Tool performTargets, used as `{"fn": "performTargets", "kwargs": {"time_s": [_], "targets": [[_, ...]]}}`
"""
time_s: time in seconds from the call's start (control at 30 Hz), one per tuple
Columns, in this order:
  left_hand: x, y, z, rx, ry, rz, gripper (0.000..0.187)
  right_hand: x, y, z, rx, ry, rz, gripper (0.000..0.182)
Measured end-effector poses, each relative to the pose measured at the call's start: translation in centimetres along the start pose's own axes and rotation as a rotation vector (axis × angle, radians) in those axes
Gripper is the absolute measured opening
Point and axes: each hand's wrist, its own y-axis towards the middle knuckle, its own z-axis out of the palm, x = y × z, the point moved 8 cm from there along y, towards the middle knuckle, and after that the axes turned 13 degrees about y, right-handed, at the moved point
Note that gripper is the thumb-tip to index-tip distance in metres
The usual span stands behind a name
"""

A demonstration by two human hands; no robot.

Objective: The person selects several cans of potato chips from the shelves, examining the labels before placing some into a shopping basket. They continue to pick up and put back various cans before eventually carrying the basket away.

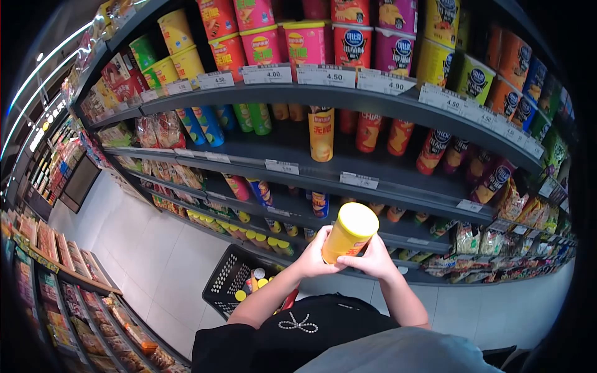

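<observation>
Between both palms I hold a yellow-orange chip canister, its pale yellow lid tilted up toward me. My left hand wraps its left side near the base. My right hand grips the lower right side, with the thumb across the front. Some of the fingers are hidden behind the canister. A similar yellow-orange canister stands upright on the shelf ahead, at the front edge. Below my left forearm, a black shopping basket contains several items, some with yellow lids.
Curved dark shelves span the view ahead, lined with chip canisters, bags and price tags. Another shelf unit with packaged goods stands at the lower left. Pale tiled floor lies between them.
</observation>
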Motion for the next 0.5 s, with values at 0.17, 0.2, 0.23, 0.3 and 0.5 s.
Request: {"fn": "performTargets", "kwargs": {"time_s": [0.17, 0.2, 0.23, 0.3, 0.5], "targets": [[0.3, -0.5, 0.3, -0.012, -0.032, -0.033, 0.078, -0.1, -0.2, 0.0, -0.012, 0.015, 0.01, 0.082], [0.4, -0.6, 0.4, -0.023, -0.061, -0.026, 0.078, 0.2, -0.2, -0.2, -0.043, -0.011, 0.01, 0.082], [0.4, -0.6, 0.6, -0.028, -0.089, -0.019, 0.078, 0.4, -0.3, -0.5, -0.08, -0.035, 0.009, 0.081], [1.4, -0.8, 0.8, -0.045, -0.146, -0.001, 0.075, 1.2, -0.6, -1.7, -0.168, -0.006, -0.025, 0.081], [7.4, -3.1, 1.8, 0.03, 0.05, -0.273, 0.06, 4.3, -2.1, -5.2, -0.296, 0.105, -0.138, 0.077]]}}
